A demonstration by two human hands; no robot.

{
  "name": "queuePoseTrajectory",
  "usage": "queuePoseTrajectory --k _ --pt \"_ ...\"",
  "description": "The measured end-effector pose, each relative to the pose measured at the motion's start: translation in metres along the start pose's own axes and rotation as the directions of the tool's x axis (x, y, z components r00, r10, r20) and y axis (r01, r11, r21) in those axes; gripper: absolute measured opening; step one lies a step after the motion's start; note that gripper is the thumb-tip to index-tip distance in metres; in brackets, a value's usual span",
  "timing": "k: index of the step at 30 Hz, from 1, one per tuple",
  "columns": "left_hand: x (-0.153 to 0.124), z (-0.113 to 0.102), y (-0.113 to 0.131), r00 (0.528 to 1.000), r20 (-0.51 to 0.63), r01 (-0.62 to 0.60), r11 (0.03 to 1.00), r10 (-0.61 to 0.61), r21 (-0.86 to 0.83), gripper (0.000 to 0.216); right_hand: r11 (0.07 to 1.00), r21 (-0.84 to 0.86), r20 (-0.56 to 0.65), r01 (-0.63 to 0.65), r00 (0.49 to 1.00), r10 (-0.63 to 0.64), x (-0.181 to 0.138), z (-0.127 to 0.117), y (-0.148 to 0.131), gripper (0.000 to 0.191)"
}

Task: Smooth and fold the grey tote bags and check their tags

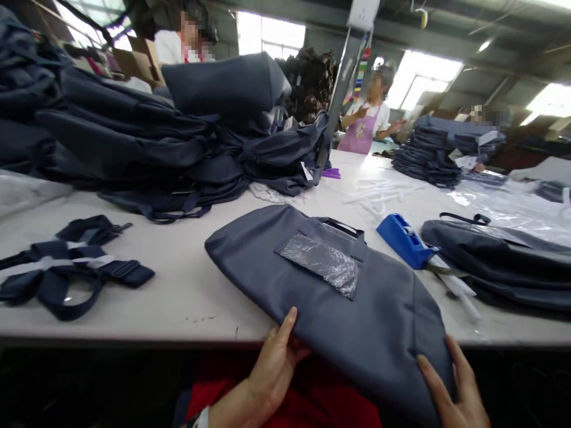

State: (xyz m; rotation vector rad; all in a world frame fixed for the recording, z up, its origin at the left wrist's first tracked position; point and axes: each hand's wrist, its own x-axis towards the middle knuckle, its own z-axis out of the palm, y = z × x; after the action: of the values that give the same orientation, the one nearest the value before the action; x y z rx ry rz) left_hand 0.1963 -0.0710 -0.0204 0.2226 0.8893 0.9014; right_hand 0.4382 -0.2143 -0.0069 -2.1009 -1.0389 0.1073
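Observation:
A flat navy bag point(379, 315) lies tilted over the table's front edge, its short handles point(341, 226) pointing away from me. A patch covered with shiny clear plastic point(321, 261) sits on its upper face. My left hand point(279, 362) grips the bag's near edge, thumb on top and fingers underneath. At the bag's right end, my right hand point(452, 386) holds the corner between thumb and fingers. The undersides of the fingers are hidden by the bag.
Navy straps point(66, 267) lie bundled at left. Behind them rises a heap of navy bags point(134, 137). To the right are a blue tape dispenser point(404, 241), another navy bag point(504, 261) and clear plastic sheets point(513, 205). Two people stand beyond the white table point(191, 285).

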Motion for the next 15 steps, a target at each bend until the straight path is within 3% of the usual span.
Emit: queuePoseTrajectory --k 2,5,8,10,12,14,15 --pt "-0.004 0.009 -0.003 0.999 0.02 -0.026 0.999 0.026 -0.036 0.037 0.997 0.044 -0.001 -0.063 0.998 0.063 0.039 0.005 -0.014 0.075" --pt "0.001 0.018 -0.01 0.999 -0.016 -0.04 0.996 0.039 -0.078 0.029 0.99 0.117 0.091 0.08 0.992 -0.091 0.105 0.03 -0.01 0.074" --pt "0.015 0.021 -0.017 0.994 -0.105 -0.036 0.997 0.028 -0.076 0.023 0.985 0.057 0.164 0.165 0.971 -0.173 0.151 0.056 0.007 0.065" --pt "0.021 0.024 -0.017 0.994 -0.102 -0.052 0.996 0.044 -0.072 0.023 0.968 -0.035 0.134 0.25 0.961 -0.243 0.16 0.059 0.007 0.057" --pt "0.02 0.029 -0.017 0.993 -0.103 -0.069 0.995 0.061 -0.074 0.025 0.92 -0.158 -0.001 0.359 0.932 -0.363 0.153 0.051 -0.007 0.051" --pt "0.014 0.037 -0.02 0.991 -0.123 -0.058 0.996 0.049 -0.067 0.028 0.813 -0.257 -0.035 0.522 0.836 -0.547 0.134 0.045 -0.032 0.048" --pt "0.01 0.039 -0.025 0.992 -0.12 -0.04 0.997 0.032 -0.066 0.029 0.73 -0.257 0.064 0.634 0.764 -0.641 0.124 0.045 -0.045 0.047"
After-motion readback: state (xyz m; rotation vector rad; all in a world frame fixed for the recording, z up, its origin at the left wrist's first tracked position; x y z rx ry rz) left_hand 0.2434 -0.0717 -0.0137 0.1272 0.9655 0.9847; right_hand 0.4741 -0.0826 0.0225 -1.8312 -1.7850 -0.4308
